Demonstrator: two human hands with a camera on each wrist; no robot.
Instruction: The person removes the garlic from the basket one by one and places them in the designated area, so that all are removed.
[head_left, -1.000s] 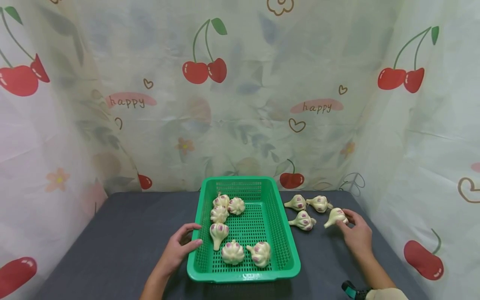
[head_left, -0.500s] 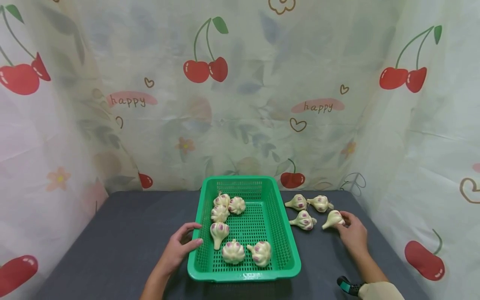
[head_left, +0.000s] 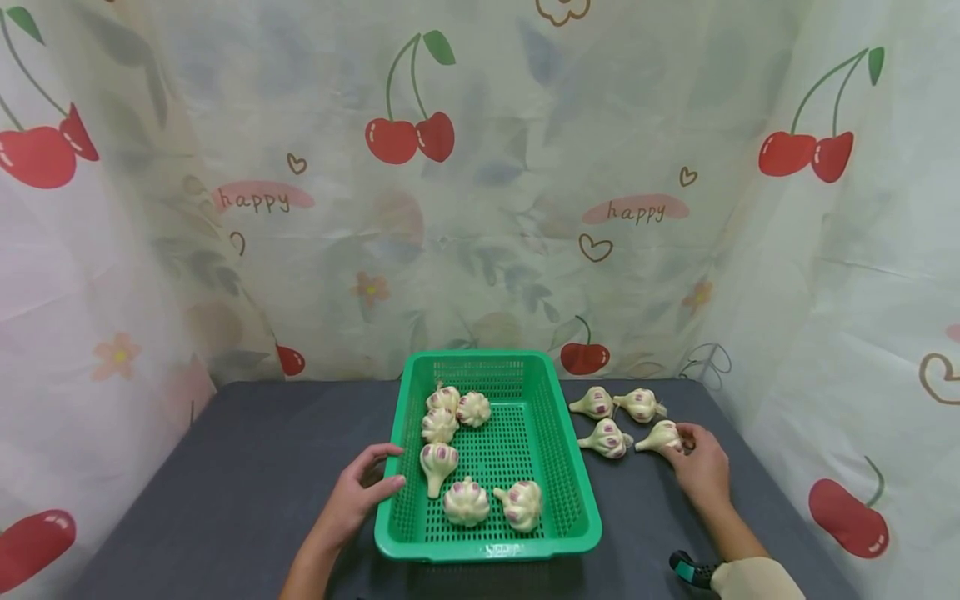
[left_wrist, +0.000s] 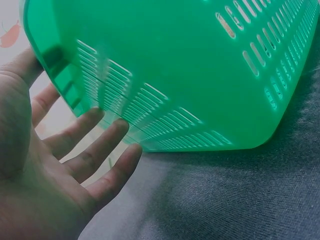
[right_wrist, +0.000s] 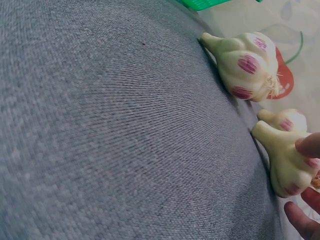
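Observation:
My left hand (head_left: 358, 492) is at the left side of a green plastic basket (head_left: 487, 550), thumb and index finger at its rim. In the left wrist view its other fingers (left_wrist: 95, 155) extend loosely along the slotted outer wall. On the right, my right hand (head_left: 703, 467) holds a white garlic bulb (head_left: 662, 437) with purple patches between thumb and fingers, low over the table. The right wrist view shows the thumb on the upper side of this bulb (right_wrist: 285, 155), fingers at its root end. Its stem points left, towards another garlic bulb (head_left: 606, 439).
Two more garlic bulbs lie behind, one garlic bulb (head_left: 596, 403) near the basket and another garlic bulb (head_left: 639, 406) to its right. Several bulbs sit inside the basket, including a garlic bulb (head_left: 467, 503) at the front. A patterned curtain (head_left: 480, 250) surrounds the dark tabletop (head_left: 262, 467).
My right hand has moved a little to the left with the garlic bulb, bringing it closer to the other loose bulbs. The left hand and the basket have stayed put.

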